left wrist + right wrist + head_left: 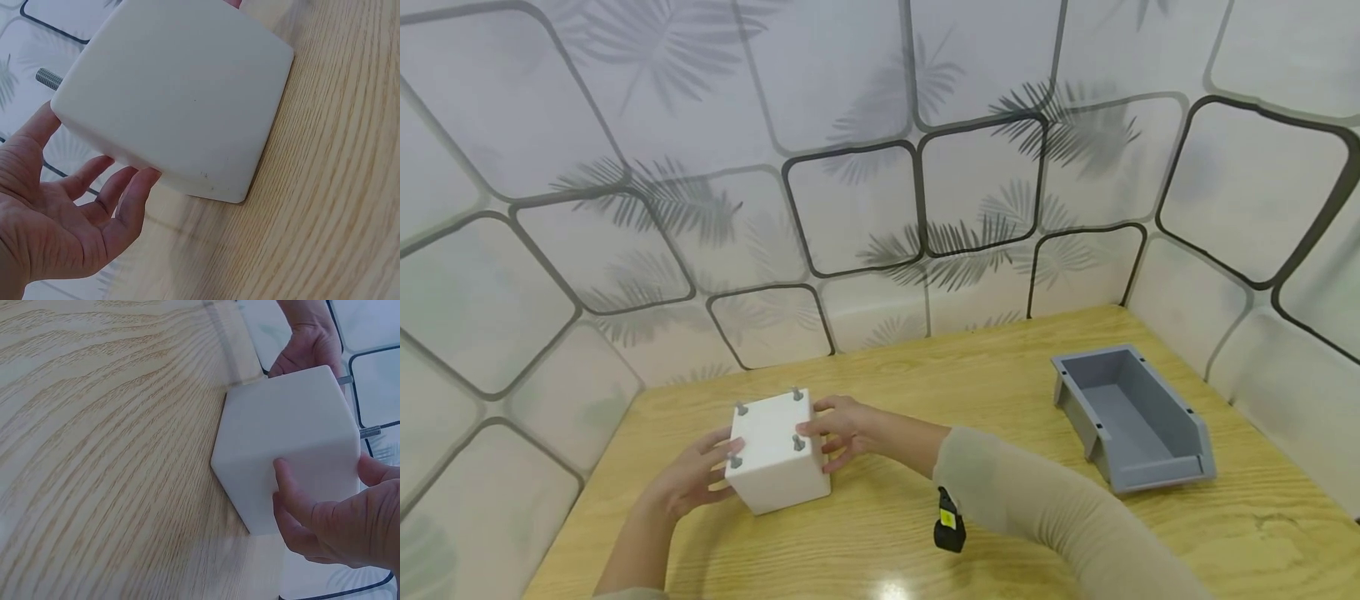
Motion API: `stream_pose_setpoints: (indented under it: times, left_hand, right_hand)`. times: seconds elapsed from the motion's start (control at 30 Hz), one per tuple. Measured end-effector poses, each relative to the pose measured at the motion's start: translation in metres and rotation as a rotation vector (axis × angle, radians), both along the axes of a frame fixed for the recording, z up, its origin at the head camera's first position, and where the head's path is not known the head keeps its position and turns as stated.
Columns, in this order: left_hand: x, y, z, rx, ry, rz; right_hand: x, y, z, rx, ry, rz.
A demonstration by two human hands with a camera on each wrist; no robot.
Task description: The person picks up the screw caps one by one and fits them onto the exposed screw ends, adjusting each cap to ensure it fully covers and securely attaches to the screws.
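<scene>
A white block [782, 479] with slightly rounded edges stands on the wooden table, left of centre. From its top face, threaded metal bolts [798, 442] stick up near the corners. My left hand [688, 475] holds the left side, thumb at the top edge and fingers against the side wall, as the left wrist view of the block [181, 100] shows. On the opposite side my right hand [846, 425] grips it, thumb over the top edge near a bolt, fingers spread on the wall. The right wrist view shows the block's base [228, 487] at the table surface.
A grey plastic bin [1082, 425] with a low front lip sits on the right of the table [880, 533]. Behind and beside the table hangs a pale patterned wall covering [865, 217]. A black device with a yellow label [949, 525] hangs at my right sleeve.
</scene>
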State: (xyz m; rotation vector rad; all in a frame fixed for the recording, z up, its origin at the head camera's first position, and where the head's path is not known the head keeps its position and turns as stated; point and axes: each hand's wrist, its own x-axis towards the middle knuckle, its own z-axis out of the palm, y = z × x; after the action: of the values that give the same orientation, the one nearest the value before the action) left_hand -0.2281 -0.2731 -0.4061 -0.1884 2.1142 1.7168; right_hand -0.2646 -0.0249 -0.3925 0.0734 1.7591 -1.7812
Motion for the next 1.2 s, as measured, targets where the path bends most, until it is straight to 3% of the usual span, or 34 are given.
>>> stream_pose_setpoints:
  times: [0.27, 1.2]
  left_hand:
    - [0.000, 0.006, 0.002, -0.006, 0.017, -0.026]
    - [0.000, 0.020, -0.001, -0.008, 0.035, -0.014]
  right_hand:
    - [0.001, 0.007, 0.002, 0.014, 0.005, 0.005]
    - [0.001, 0.021, -0.003, 0.017, 0.011, -0.010]
